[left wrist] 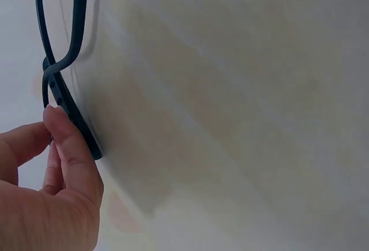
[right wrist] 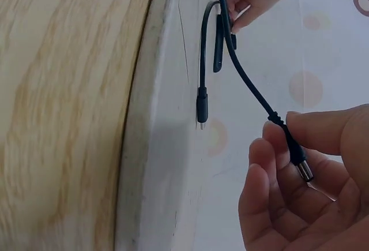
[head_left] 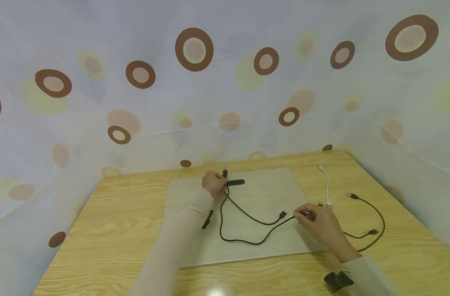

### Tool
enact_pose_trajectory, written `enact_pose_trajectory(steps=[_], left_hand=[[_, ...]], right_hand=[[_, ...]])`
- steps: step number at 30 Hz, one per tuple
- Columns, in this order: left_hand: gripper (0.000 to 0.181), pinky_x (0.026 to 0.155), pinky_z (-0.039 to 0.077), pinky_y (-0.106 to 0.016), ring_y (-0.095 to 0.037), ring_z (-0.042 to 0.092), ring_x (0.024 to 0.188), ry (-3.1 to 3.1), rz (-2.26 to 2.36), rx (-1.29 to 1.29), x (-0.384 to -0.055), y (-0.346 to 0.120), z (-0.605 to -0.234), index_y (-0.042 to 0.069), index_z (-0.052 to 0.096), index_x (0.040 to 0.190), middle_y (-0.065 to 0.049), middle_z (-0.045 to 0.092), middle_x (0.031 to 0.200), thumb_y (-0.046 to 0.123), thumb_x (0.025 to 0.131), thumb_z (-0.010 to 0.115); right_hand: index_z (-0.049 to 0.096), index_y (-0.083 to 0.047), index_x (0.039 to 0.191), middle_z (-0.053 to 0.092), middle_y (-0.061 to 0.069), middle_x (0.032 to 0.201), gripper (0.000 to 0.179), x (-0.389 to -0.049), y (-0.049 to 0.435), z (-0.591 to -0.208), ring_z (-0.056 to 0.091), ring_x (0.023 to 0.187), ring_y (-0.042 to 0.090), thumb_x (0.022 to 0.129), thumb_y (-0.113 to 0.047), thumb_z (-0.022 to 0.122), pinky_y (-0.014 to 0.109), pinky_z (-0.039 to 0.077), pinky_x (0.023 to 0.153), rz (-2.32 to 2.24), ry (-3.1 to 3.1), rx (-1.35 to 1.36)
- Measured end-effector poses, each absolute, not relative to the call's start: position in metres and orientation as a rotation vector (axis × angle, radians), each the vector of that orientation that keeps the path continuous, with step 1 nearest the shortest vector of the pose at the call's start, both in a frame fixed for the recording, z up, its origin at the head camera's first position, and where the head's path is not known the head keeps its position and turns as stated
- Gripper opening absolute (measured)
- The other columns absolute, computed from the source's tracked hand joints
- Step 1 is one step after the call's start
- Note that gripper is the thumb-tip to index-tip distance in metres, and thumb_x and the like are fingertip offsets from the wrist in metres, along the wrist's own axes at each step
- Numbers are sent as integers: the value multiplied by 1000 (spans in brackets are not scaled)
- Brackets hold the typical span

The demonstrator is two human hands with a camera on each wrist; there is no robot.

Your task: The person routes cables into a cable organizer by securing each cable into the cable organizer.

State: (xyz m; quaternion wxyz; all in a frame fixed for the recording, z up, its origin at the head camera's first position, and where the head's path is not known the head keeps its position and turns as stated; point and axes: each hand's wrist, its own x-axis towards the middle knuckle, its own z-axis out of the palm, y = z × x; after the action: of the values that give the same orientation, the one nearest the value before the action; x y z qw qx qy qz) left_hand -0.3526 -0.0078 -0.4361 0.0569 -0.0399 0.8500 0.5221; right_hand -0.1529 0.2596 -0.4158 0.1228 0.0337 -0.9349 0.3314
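A thin black cable (head_left: pixel 243 242) loops across the pale board. My left hand (head_left: pixel 214 182) pinches it at the board's far edge, beside a flat black bar (head_left: pixel 237 182). A black plug (head_left: pixel 225 172) sticks up just past those fingers. Thumb and fingers of my right hand (head_left: pixel 319 224) hold a cable end with a round metal-tipped plug (right wrist: pixel 301 161), seen clearly in the right wrist view. Another black plug (head_left: pixel 282 214) lies between the hands on the board. In the left wrist view, the cable strands (left wrist: pixel 57 66) cross over the bar near my left fingertips.
The pale board (head_left: pixel 195 255) lies on a wood-grain table (head_left: pixel 99 246). Right of it are a short white cable (head_left: pixel 328 185) and another black cable (head_left: pixel 382 218), partly hidden by my right arm. A patterned cloth (head_left: pixel 225 90) stands behind the table and at its sides.
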Motion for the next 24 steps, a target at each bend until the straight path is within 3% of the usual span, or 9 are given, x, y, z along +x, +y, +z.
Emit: enact_pose_trajectory(steps=[16,24], left_hand=[[8,60,55,-28,-10,62,49,2635,1491,-161,-360,-6,-446,6,71,80,-8,69,73,12,84,74],[12,78,56,-34,-9,62,49,2629,1465,-173,-361,-10,-443,4,73,85,-5,68,67,14,88,68]], right_hand=[[72,-10,97,67,-3,76,11,-154,256,-417,55,64,8,89,-16,70,23,41,51,964,-2716,122],[71,-9,97,67,-4,76,10,-154,254,-416,56,65,8,88,-15,70,23,42,51,960,-2718,121]])
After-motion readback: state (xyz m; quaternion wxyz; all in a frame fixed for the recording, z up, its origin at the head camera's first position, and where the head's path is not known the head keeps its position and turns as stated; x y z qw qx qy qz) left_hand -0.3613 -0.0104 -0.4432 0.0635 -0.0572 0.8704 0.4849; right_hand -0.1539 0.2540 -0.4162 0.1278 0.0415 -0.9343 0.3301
